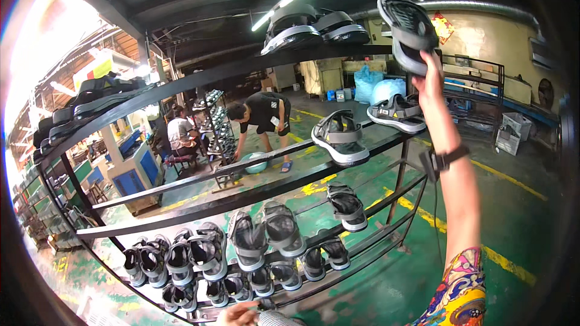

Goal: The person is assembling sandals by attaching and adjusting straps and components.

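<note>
Raised at the upper right, my right hand (430,81) is closed around a black and grey strapped sandal (406,29), held upright beside the top bar of the black metal rack (241,220). Low at the bottom edge, my left hand (237,314) has curled fingers next to a grey ribbed thing (277,319); the frame cuts off most of both. Below the raised sandal, one sandal (396,113) rests on the middle tier, with another sandal (341,139) to its left. A pair of sandals (314,29) stands on the top tier.
Several sandals (205,250) line the lower tiers, and more dark sandals (90,99) sit at the top left. Beyond the rack, a person in black (266,115) bends over a light green basin (254,163). Another person (181,133) sits nearby. A black strap (450,158) with a cable circles my right wrist.
</note>
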The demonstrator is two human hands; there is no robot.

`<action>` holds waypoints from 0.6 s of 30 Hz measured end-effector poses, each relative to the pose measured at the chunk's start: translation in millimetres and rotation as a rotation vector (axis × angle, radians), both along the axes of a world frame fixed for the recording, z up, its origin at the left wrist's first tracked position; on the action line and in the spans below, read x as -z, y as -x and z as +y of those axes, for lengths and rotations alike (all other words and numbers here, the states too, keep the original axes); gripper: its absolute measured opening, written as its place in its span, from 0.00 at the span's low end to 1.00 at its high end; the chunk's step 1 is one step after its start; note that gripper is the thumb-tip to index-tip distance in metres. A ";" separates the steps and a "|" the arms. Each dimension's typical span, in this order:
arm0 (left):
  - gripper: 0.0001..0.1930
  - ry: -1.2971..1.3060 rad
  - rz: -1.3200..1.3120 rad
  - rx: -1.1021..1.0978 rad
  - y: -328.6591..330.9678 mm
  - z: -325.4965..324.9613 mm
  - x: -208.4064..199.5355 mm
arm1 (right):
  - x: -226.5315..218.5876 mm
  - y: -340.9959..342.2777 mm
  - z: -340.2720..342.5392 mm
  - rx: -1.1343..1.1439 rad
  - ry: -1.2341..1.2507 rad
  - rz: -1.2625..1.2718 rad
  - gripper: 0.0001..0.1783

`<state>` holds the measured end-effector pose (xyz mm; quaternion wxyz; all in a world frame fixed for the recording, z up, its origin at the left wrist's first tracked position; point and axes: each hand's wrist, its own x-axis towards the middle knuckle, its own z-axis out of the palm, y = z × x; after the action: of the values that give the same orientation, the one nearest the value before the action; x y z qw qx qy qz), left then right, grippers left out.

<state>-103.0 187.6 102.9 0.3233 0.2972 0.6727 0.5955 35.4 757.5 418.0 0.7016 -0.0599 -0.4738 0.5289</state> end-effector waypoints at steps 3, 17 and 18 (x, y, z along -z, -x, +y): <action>0.10 -0.005 -0.075 -0.143 4.5 -1.1 -0.2 | -47.6 10.2 29.9 -0.112 0.120 -0.040 0.23; 0.15 0.046 -0.263 -0.363 -15.2 -15.4 42.5 | -68.6 23.8 129.6 -0.103 0.336 0.028 0.29; 0.15 0.094 -0.279 -0.385 -13.2 -17.2 37.8 | -66.9 18.0 140.7 0.092 0.298 -0.033 0.35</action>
<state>-89.8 170.4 65.1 0.3070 0.0628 0.6928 0.6494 17.4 898.3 484.9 0.7006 -0.1938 -0.3982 0.5595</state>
